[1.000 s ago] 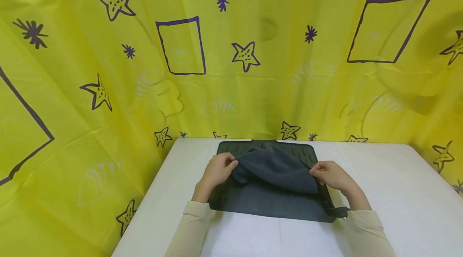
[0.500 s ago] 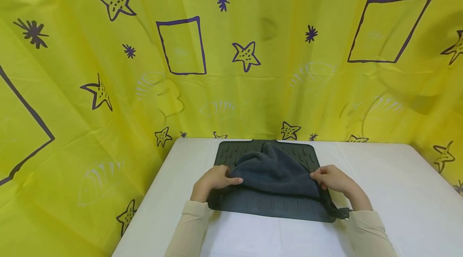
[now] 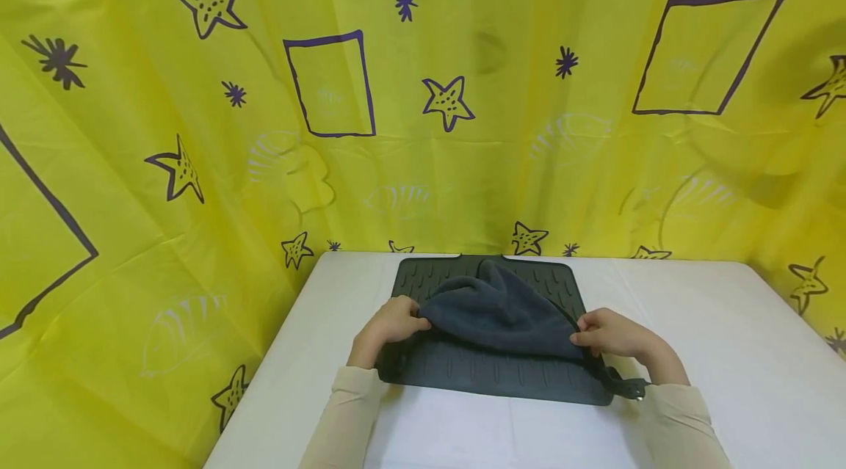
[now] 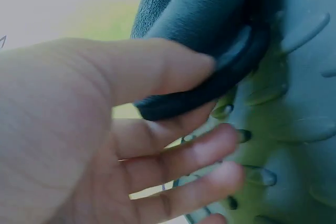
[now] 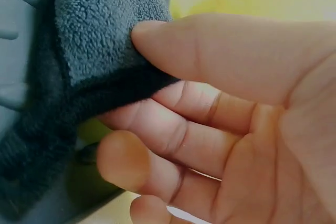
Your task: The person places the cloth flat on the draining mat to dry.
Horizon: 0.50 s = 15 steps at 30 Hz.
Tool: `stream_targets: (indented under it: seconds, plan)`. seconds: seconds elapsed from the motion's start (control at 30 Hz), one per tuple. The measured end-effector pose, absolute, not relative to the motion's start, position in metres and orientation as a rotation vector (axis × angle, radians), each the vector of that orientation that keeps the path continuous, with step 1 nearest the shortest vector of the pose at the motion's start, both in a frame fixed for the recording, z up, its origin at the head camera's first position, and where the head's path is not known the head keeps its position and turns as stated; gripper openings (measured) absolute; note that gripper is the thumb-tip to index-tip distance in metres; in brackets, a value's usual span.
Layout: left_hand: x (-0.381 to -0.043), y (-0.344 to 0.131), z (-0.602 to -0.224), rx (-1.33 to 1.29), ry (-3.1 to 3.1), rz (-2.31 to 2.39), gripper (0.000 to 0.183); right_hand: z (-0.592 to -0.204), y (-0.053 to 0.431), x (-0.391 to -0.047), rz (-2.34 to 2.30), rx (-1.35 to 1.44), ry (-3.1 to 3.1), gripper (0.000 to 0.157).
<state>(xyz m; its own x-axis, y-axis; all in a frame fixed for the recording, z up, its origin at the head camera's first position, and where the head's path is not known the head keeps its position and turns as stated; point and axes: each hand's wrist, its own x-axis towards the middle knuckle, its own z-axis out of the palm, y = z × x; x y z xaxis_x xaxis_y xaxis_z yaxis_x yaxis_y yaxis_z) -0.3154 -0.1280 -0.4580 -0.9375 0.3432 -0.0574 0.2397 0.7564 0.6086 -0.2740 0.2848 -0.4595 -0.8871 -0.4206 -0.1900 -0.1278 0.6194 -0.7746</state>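
Note:
A dark grey fleecy cloth [image 3: 502, 311] lies bunched over a dark ribbed mat [image 3: 489, 373], with a raised fold at its back. At the cloth's left end my left hand [image 3: 391, 321] pinches its edge; in the left wrist view, thumb [image 4: 178, 66] and forefinger hold a dark hemmed rim while the other fingers spread below. My right hand [image 3: 615, 335] grips the right corner. Seen from the right wrist, the thumb [image 5: 157, 38] presses on top of the fuzzy cloth [image 5: 100, 24] and fingers lie under it.
The mat rests on a white table [image 3: 714, 329], close to its back edge. Behind and at the left hangs a yellow curtain [image 3: 396, 161] with stars and frames drawn on it. A dark strap-like piece [image 3: 624, 386] sits by my right wrist.
Both hands have come slightly nearer to me, and the cloth's front edge has come lower over the mat. The left thumb, stretched out half a second ago, is drawn back onto the edge.

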Motion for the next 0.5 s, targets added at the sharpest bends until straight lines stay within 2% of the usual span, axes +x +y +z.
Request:
stream_targets:
  seconds: [0.13,0.3,0.5]
  plan:
    - [-0.318,-0.131,-0.455,0.425,2.817,1.117,0.027,-0.460,0.286,-0.274,-1.167,-0.438,2.467,0.025]
    - [-0.319,-0.133,-0.450,0.336,2.754,1.389,0.016,-0.461,0.287,-0.275,-1.186,-0.465,2.432,0.026]
    - [-0.318,-0.134,-0.447,0.262,2.607,1.571,0.015,-0.461,0.287,-0.275,-1.189,-0.525,2.384,0.023]
